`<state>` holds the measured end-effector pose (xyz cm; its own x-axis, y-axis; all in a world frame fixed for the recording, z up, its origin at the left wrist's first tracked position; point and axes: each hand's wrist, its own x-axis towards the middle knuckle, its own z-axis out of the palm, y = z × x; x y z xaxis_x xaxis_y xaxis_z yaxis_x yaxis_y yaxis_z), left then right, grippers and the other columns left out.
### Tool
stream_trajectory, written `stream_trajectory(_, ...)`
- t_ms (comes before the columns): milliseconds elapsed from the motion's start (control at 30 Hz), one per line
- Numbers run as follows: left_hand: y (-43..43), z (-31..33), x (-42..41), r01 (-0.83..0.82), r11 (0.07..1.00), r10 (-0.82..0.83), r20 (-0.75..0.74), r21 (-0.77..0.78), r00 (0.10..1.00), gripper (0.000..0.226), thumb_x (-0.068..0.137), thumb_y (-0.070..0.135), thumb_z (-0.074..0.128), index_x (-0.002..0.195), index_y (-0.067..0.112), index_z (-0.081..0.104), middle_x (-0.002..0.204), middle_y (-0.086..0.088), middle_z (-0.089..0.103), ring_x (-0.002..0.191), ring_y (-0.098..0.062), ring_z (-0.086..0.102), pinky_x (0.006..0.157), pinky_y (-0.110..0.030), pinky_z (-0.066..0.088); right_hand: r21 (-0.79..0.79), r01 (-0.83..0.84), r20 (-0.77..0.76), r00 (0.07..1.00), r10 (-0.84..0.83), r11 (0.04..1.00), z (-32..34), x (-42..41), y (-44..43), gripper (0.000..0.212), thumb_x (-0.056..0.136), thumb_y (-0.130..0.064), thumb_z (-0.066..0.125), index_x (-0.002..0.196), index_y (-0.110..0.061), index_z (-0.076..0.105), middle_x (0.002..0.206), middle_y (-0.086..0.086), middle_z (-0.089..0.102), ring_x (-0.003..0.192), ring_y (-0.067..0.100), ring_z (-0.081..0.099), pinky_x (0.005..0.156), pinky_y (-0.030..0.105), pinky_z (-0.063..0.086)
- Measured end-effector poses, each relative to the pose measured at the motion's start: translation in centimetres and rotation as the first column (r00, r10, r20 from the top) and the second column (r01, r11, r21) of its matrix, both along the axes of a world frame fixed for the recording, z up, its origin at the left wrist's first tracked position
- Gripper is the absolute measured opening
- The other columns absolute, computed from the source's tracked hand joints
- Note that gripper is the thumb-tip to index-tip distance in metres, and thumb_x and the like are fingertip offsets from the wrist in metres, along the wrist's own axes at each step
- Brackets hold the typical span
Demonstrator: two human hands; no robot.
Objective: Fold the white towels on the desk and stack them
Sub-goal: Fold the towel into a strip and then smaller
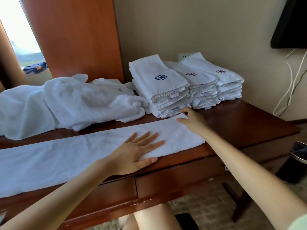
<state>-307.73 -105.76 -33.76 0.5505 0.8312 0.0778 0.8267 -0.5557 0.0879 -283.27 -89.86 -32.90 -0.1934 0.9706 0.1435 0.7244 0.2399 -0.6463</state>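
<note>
**Desk with towels: one strip laid out, both hands on it**

Dark red-brown wooden desk [240, 120] against a beige wall, two drawer fronts [174, 180] under its front edge. A tall panel of the same wood stands at the back left.

Long white terry towel [66, 155], folded into a narrow strip, lies flat along the front of the desk. It runs from the left border of the view to about the middle of the desktop, and its near edge follows the desk's front edge.

Behind it, to the left: rumpled heap of unfolded white towels [66, 103], touching the strip's far edge in places.

Back right, against the wall: three stacks of folded white towels side by side. The near-left stack [159, 83] bears a blue embroidered flower; the middle stack [196, 78] and the right stack [229, 80] each carry a red one. Labels show along the folded edges.

Left hand [136, 151]: flat, fingers spread wide, palm pressing the strip near its right end, thumb along the towel's near edge.

Right hand [192, 119]: reached across to the strip's far right corner, just beside the foot of the near-left stack, thumb and forefinger pinching that corner.

Black waste bin [297, 163] on the floor to the right of the desk. White wall socket [183, 56] behind the stacks.
</note>
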Motion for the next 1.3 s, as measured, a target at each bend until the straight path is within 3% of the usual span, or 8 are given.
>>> stream_trajectory(100, -0.1, 0.3, 0.1, 0.009, 0.997, -0.004, 0.060, -0.082, 0.998, 0.054, 0.092, 0.069, 0.017, 0.144, 0.060, 0.005, 0.158, 0.024, -0.008, 0.145, 0.001, -0.015, 0.118, -0.032, -0.014, 0.117, 0.119, 0.250, 0.957, -0.145, 0.986, 0.5, -0.6, -1.3, 0.046, 0.094, -0.045, 0.056, 0.131, -0.018, 0.050, 0.133, 0.005, 0.054, 0.113, 0.025, 0.057, 0.074, 0.030, 0.040)
stream_trajectory(233, 1.0, 1.3, 0.5, -0.110, 0.950, 0.246, 0.486, -0.291, 0.839, 0.043, 0.099, 0.053, 0.022, 0.140, 0.048, 0.034, 0.155, 0.021, 0.022, 0.145, 0.002, 0.009, 0.120, -0.025, 0.000, 0.376, 0.023, 0.339, 0.927, -0.161, 0.926, 2.0, -2.6, -3.7, 0.034, 0.099, -0.023, 0.049, 0.132, -0.017, 0.050, 0.133, 0.008, 0.048, 0.120, 0.027, 0.049, 0.085, 0.038, 0.045)
stream_trajectory(333, 2.3, 0.7, 0.9, -0.400, 0.909, 0.416, 0.285, -0.116, 0.864, 0.046, 0.106, 0.028, 0.026, 0.151, 0.022, 0.026, 0.160, 0.005, 0.017, 0.148, -0.008, 0.009, 0.120, -0.029, 0.002, 0.308, -0.190, 0.259, 0.960, 0.111, 0.932, 1.4, -6.0, -5.9, 0.035, 0.102, -0.020, 0.038, 0.134, -0.018, 0.053, 0.140, 0.004, 0.049, 0.127, 0.023, 0.046, 0.098, 0.037, 0.041)
stream_trajectory(467, 2.5, -0.7, 0.7, -0.456, 0.888, 0.460, 0.116, -0.060, 0.880, 0.051, 0.105, 0.030, 0.018, 0.155, 0.019, 0.010, 0.162, 0.005, 0.002, 0.148, -0.008, -0.001, 0.120, -0.030, -0.003, 0.082, -0.326, 0.422, 0.867, 0.264, 0.942, -1.0, -8.1, -7.1, 0.048, 0.106, -0.039, 0.022, 0.152, -0.027, 0.026, 0.162, 0.001, 0.015, 0.149, 0.016, 0.011, 0.119, 0.038, 0.008)
stream_trajectory(800, -1.7, -0.3, -6.9, -0.577, 0.814, 0.580, 0.044, -0.061, 0.813, 0.054, 0.100, 0.053, 0.016, 0.152, 0.040, 0.005, 0.161, 0.011, -0.002, 0.148, -0.008, -0.003, 0.121, -0.030, 0.000, -0.106, -0.078, 0.463, 0.879, 0.119, 0.991, -0.6, -1.1, -5.2, 0.057, 0.103, -0.050, 0.012, 0.155, -0.028, 0.003, 0.163, -0.001, -0.007, 0.150, 0.016, -0.004, 0.119, 0.041, 0.001)
stream_trajectory(933, -5.5, 0.2, -12.6, -0.694, 0.716, 0.697, 0.047, -0.070, 0.715, 0.053, 0.102, 0.050, 0.022, 0.153, 0.037, 0.014, 0.162, 0.008, 0.002, 0.149, -0.010, 0.003, 0.121, -0.033, 0.003, 0.032, 0.000, 0.655, 0.755, -0.021, 0.999, 0.9, -2.9, -6.6, 0.053, 0.105, -0.038, 0.017, 0.155, -0.021, 0.009, 0.163, 0.004, 0.000, 0.150, 0.020, -0.004, 0.120, 0.045, -0.002)
stream_trajectory(1100, -9.7, 0.7, -19.3, -0.790, 0.609, 0.793, 0.024, -0.063, 0.609, 0.053, 0.103, 0.047, 0.024, 0.153, 0.033, 0.016, 0.162, 0.004, 0.006, 0.149, -0.014, 0.007, 0.120, -0.035, 0.006, 0.257, -0.345, 0.479, 0.857, 0.191, 0.902, 2.9, -15.4, -12.0, 0.047, 0.104, -0.022, 0.032, 0.150, -0.022, 0.030, 0.157, 0.000, 0.029, 0.147, 0.017, 0.017, 0.119, 0.040, 0.007)
stream_trajectory(1300, -17.0, 0.7, -28.2, -0.913, 0.401, 0.916, 0.052, -0.078, 0.398, 0.054, 0.103, 0.046, 0.024, 0.153, 0.026, 0.020, 0.162, 0.002, 0.012, 0.149, -0.013, 0.006, 0.118, -0.040, 0.003, 0.134, -0.664, 0.437, 0.706, 0.558, 0.736, 2.4, -32.3, -19.0, 0.046, 0.105, -0.030, 0.028, 0.150, -0.023, 0.031, 0.159, 0.000, 0.026, 0.148, 0.016, 0.015, 0.119, 0.041, 0.003)
